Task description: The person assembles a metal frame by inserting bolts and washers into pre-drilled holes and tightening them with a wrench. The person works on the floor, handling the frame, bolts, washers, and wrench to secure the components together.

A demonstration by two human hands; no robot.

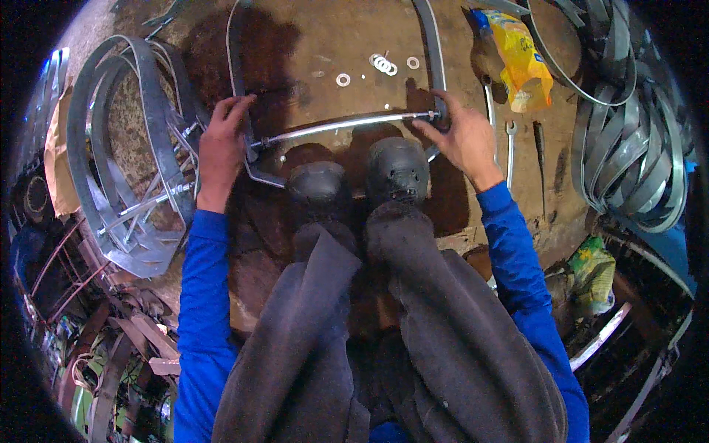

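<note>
A bent flat metal strap stands in front of my feet, its two sides running away from me. A threaded rod spans between the sides, with nuts near its ends. My left hand is closed at the left side of the strap, beside the rod's left end; its thumb is hidden. At the right end, my right hand grips the strap, index finger behind and thumb near the nut. Several flat washers lie on the board beyond the rod.
Finished-looking strap frames with rods stand at left. Two wrenches and a thin dark pointed tool lie at right, below a yellow plastic bag. Bundled metal straps are heaped at far right. Scrap pieces clutter the lower left.
</note>
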